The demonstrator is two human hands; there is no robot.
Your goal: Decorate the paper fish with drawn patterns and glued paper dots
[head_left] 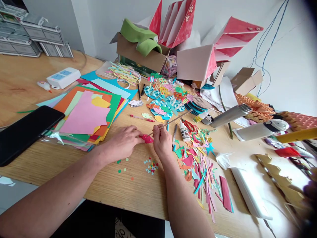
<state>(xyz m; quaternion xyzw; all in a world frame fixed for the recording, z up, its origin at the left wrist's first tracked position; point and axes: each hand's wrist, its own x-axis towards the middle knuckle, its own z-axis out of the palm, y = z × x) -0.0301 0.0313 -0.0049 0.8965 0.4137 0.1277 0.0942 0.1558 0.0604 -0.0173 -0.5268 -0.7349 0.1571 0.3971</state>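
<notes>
My left hand [125, 142] rests on the wooden table [138, 188] and pinches a small pink paper cut-out [147, 138] at its fingertips. My right hand [161, 140] is closed around a thin wooden stick [173, 121] that slants up to the right, its lower end at the pink piece. A tiny heap of coloured paper bits [151, 166] and some loose dots [122, 163] lie just in front of my hands. A white glue bottle [184, 131] stands right of my right hand.
A stack of coloured paper sheets [86, 114] lies to the left beside a black tablet [24, 132]. Paper scraps [200, 162] spread to the right. Blue paper fish collages [162, 105], a red pen [142, 118], cardboard boxes [143, 54] and a metal flask [230, 115] crowd the back.
</notes>
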